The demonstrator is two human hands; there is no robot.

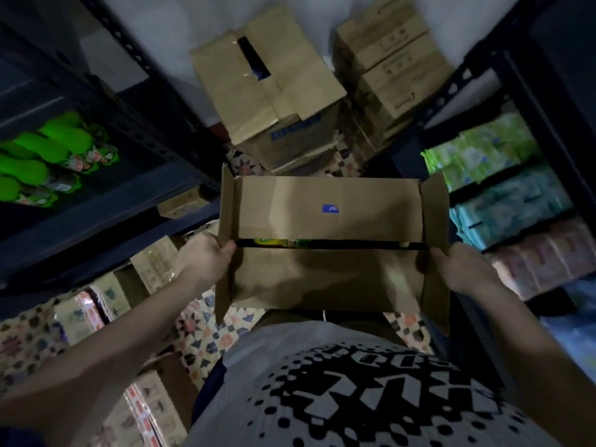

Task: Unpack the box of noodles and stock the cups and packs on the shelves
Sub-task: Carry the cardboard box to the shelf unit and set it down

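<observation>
I hold a brown cardboard box in front of my waist, above the tiled floor. Its two long top flaps nearly meet, leaving a narrow dark slit where yellow-green noodle packaging shows. The short end flaps stick up at both sides. My left hand grips the box's left end at the slit. My right hand grips the right end. A small blue sticker sits on the far flap.
Dark metal shelving stands on both sides: the left shelf carries green bottles, the right one stacked soft packs. Stacked cardboard boxes block the aisle ahead. More cartons sit on the floor at lower left.
</observation>
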